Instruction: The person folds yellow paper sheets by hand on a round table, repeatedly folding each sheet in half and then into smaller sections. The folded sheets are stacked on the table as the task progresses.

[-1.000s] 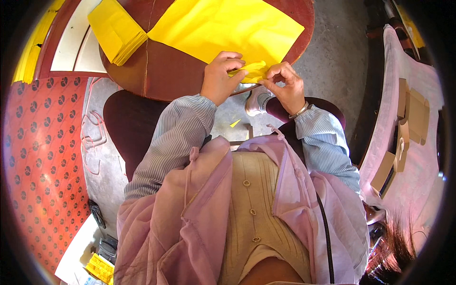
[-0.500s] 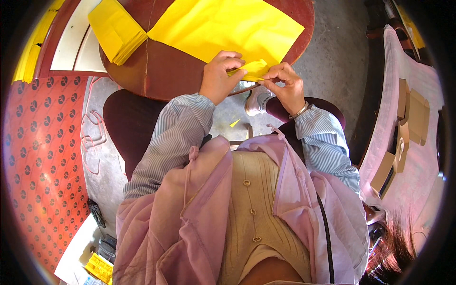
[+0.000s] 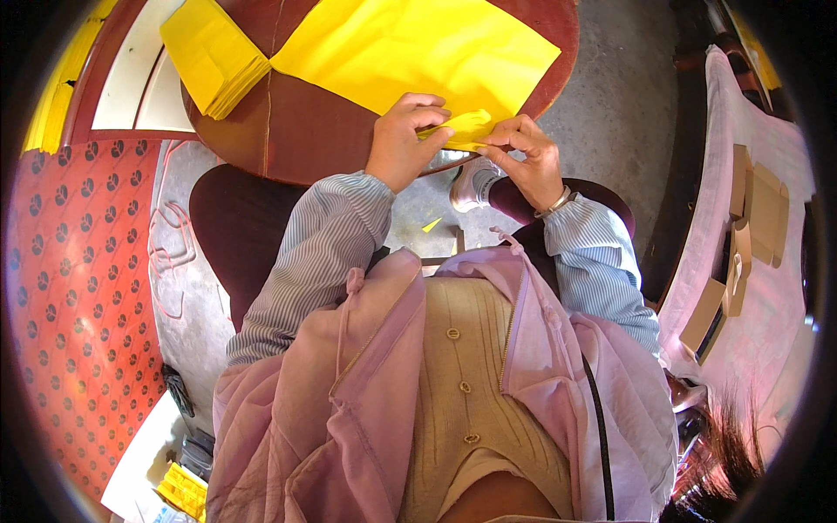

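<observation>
Pretty sure this is some small home-type workshop tbh: yellow sheet (image 3: 418, 52) and stack (image 3: 212, 61) on a round table (image 3: 323, 131), bare grey floor (image 3: 623, 131), cartons (image 3: 765, 213) on pink cloth (image 3: 708, 174).

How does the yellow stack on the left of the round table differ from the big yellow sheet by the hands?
The yellow stack is narrow, while the big yellow sheet spreads much wider. The stack shows many layered edges; the sheet looks broad and flat over most of its area. The sheet's near edge curls between the left hand and right hand, while neither touches the stack. Both are bright yellow.
</observation>
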Demonstrator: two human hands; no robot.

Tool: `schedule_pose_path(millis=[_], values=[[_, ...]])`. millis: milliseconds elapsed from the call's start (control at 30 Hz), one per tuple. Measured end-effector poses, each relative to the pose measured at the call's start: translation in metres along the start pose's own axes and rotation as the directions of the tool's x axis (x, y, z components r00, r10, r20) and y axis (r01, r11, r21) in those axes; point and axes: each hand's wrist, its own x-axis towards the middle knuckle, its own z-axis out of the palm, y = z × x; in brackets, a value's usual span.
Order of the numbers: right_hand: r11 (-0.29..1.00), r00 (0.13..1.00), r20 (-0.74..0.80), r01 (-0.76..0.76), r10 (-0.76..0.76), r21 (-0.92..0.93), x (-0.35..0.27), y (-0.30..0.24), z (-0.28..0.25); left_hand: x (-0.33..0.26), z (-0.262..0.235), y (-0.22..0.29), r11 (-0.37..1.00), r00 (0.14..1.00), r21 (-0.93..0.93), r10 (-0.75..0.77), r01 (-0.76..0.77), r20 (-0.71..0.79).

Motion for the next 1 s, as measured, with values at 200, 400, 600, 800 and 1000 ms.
schedule_pose_path(millis=[200, 400, 600, 800, 1000], values=[[1.000, 1.000, 0.011, 0.009, -0.009, -0.024, 0.001, 0.000, -0.001, 0.000, -0.001, 0.000, 1.000, 1.000, -0.005, 0.004, -0.004, 0.002], [0.997, 0.997, 0.012, -0.071, 0.070, 0.032, 0.002, -0.001, 0.000, -0.001, 0.000, 0.000, 1.000, 1.000, -0.029, 0.002, -0.002, 0.014], [1.000, 1.000, -0.007, -0.025, 0.025, -0.004, 0.004, -0.002, 0.001, 0.000, -0.005, -0.004, 0.996, 0.997, -0.079, 0.035, -0.029, 0.075], [0.996, 0.996, 0.011, -0.086, 0.086, 0.010, 0.003, -0.002, 0.000, 0.000, -0.010, -0.004, 0.992, 0.987, -0.130, 0.012, 0.009, 0.161], [1.000, 1.000, -0.008, -0.024, 0.024, -0.013, 0.004, -0.002, 0.002, 0.001, -0.009, -0.006, 0.993, 0.987, -0.119, 0.029, -0.010, 0.155]])
